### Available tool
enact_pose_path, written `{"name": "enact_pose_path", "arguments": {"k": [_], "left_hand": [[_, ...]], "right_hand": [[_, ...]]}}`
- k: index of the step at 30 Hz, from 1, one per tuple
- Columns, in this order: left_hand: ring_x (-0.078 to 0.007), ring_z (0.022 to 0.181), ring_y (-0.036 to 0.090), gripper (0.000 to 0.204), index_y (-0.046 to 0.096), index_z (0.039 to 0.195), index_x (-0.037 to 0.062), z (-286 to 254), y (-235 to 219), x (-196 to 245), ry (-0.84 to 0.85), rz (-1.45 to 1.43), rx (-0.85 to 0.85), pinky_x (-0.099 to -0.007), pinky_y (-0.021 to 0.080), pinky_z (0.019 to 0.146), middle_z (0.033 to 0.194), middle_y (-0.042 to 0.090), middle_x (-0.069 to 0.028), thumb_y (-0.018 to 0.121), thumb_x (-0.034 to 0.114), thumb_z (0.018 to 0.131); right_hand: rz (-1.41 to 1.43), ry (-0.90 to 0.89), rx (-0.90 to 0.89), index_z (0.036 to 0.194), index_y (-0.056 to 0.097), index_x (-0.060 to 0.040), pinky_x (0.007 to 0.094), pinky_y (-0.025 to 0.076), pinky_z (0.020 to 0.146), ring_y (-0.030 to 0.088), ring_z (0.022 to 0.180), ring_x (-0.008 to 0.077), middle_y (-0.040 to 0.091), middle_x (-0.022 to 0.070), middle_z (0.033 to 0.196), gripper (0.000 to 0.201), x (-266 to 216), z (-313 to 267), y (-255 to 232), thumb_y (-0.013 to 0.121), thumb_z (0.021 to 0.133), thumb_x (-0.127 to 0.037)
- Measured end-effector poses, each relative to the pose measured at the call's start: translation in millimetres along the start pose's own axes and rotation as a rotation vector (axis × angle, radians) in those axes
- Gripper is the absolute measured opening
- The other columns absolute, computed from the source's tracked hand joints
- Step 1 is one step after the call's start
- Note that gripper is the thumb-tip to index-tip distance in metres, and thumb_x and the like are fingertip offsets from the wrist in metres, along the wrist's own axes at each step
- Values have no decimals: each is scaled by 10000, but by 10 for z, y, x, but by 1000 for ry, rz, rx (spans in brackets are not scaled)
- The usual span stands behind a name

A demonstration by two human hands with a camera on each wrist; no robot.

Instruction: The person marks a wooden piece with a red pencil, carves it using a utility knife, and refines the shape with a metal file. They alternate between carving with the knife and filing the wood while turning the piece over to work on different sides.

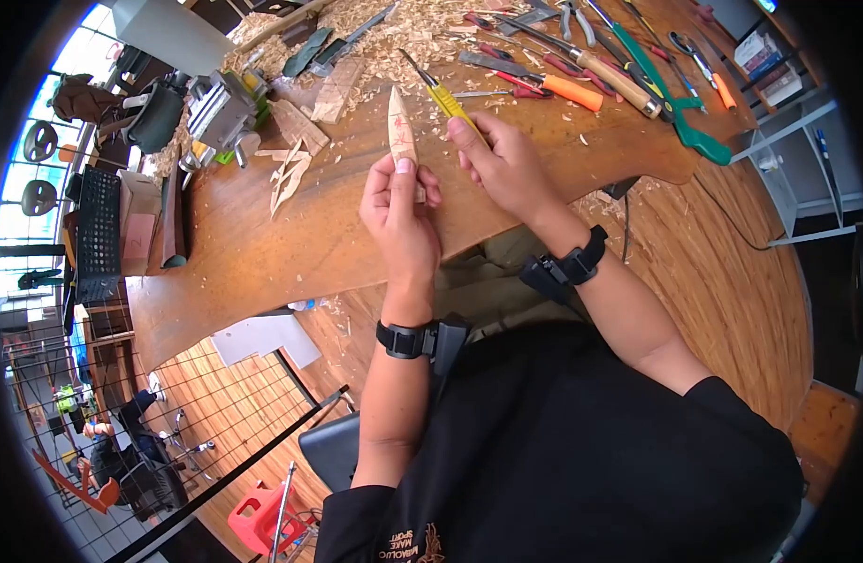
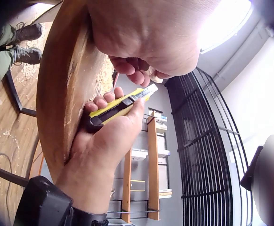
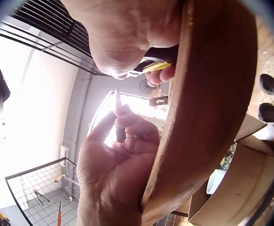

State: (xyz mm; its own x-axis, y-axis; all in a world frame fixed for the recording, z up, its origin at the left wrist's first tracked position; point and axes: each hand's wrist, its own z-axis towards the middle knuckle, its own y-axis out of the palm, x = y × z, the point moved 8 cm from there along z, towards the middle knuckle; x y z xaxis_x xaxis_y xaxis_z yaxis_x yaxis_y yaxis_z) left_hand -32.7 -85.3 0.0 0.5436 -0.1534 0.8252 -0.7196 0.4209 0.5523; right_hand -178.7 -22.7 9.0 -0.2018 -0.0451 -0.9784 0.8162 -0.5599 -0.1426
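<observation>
My left hand (image 1: 399, 211) holds a pale, pointed piece of wood (image 1: 399, 127) upright over the bench edge, the thumb pressed on its lower face. Red marks show on that face. To its right, my right hand (image 1: 508, 169) grips a yellow utility knife (image 1: 447, 100), its thumb along the handle and its blade slanting up and left, apart from the wood. In the left wrist view the knife's black slider (image 2: 129, 100) faces the camera. The right wrist view shows the wood's thin tip (image 3: 118, 98) rising above the left fingers.
Wood shavings (image 1: 394, 47) cover the back of the wooden bench (image 1: 262, 249). Pliers (image 1: 577, 23), an orange-handled tool (image 1: 572, 92) and several other tools lie at the right. A vise (image 1: 220, 113) stands at the left, with thin wood cutouts (image 1: 289, 183) nearby.
</observation>
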Motion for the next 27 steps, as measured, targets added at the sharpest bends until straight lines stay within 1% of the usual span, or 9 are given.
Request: {"name": "enact_pose_path", "arguments": {"k": [13,15,16,18,20,22,23,25,27], "left_hand": [[-139,684,564,161,598,1076,-2,-3,8,17,8,12,-4,-253,433,622,824,632,-89,591,151,1027],[-104,676,559,177,594,1126,-24,-2,13,19,6,-5,-12,-231,449,613,819,640,-66,593,127,1034],[-104,676,559,177,594,1126,-24,-5,10,18,6,-5,-11,-231,449,613,819,640,-66,593,127,1034],[-134,688,564,150,597,1075,-1,-1,6,9,4,8,-6,-250,437,623,826,633,-84,591,140,1025],[-130,689,563,147,597,1079,1,-5,-9,6,2,7,-5,-249,437,622,827,632,-82,590,137,1024],[-127,690,562,144,597,1083,3,-35,-10,10,2,1,1,-247,438,621,828,632,-80,590,134,1024],[-122,689,559,152,597,1093,3,-64,-6,17,6,33,-1,-244,436,619,829,631,-76,586,139,1029],[-117,689,556,160,596,1104,2,-122,1,46,16,52,8,-241,435,617,829,629,-71,582,145,1034],[-107,677,538,182,593,1124,-2,-172,8,57,19,177,22,-231,428,611,818,615,-58,567,161,1049]], "right_hand": [[7,-10,2,995,690,16,322,467,613,610,657,152,635,71,701,544,-39,-10,-5,582,1016,-517],[6,-7,4,993,690,16,321,467,614,609,657,149,634,70,701,542,-36,-9,-4,584,1016,-514],[5,-4,8,991,689,17,319,466,614,607,657,145,633,69,701,539,-31,-11,-8,586,1015,-512],[16,-10,-1,992,688,18,318,466,615,607,659,140,631,65,706,541,-17,-11,-1,587,1014,-513],[25,-17,-11,993,687,20,316,466,616,606,662,135,630,62,712,543,-19,-5,-3,589,1013,-514],[32,-10,-42,1006,679,5,285,448,599,577,649,102,614,34,712,501,-31,-25,0,592,1022,-488],[26,-12,-50,1006,679,5,285,448,599,577,649,102,614,34,712,501,-41,-37,-6,592,1022,-488],[186,53,-104,1024,669,-17,249,418,578,540,635,68,592,4,707,446,-14,-85,5,589,1036,-456],[212,63,-130,1039,659,-26,231,403,561,521,622,55,581,-9,715,422,9,-142,-45,561,1054,-436]]}}
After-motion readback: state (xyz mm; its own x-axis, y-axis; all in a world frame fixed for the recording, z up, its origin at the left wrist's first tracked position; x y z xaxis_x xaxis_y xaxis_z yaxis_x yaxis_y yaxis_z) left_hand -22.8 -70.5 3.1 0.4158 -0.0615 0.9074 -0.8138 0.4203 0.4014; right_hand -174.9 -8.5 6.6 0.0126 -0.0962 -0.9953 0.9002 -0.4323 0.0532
